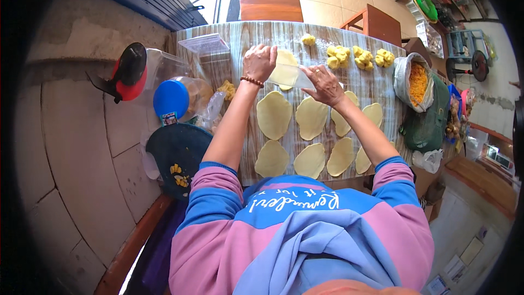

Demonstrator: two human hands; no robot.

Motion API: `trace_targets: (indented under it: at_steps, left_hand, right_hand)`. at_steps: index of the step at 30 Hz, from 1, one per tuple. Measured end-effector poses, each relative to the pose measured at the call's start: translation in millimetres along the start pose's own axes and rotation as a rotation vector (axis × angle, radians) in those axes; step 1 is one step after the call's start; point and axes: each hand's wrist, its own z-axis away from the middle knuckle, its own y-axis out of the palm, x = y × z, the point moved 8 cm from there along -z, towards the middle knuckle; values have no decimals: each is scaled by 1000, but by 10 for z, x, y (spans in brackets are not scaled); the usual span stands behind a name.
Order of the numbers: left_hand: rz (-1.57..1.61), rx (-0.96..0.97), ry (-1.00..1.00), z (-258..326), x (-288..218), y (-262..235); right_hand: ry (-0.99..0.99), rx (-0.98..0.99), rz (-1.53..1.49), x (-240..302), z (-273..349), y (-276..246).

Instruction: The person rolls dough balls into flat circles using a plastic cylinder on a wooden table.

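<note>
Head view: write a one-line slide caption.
Both hands, left hand and right hand, press a clear plastic sheet over yellow dough above flattened yellow dough rounds.

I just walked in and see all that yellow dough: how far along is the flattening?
Done: about eight flat dough rounds lie in two rows on the table. In hand: the left hand and right hand hold a clear plastic sheet over another piece of dough. Left: several clusters of dough balls wait at the far edge, unflattened.

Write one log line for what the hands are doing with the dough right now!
left hand: grips clear roller | right hand: grips roller's other end | roller: on yellow dough | flattened dough rounds: rows on table
</note>
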Motion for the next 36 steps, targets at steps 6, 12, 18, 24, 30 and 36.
trace_targets:
  at_steps: [6,12,18,24,30,36]
  left_hand:
    - [-191,76,39,563,-104,167]
    - [-36,-11,141,1145,-261,-37]
    - [-102,63,143,728,-380,150]
    - [-198,28,253,-287,-417,704]
    - [-168,106,202,-992,-562,1085]
    - [514,-48,-180,-1511,38,825]
  right_hand:
    - [151,-58,87,198,246,214]
    - [222,-44,72,398,506,182]
    - [284,-102,15,96,497,223]
    - [435,-83,41,-416,244,284]
    - [479,18,74,-739,191,305]
    - [678,135,-183,-746,-149,59]
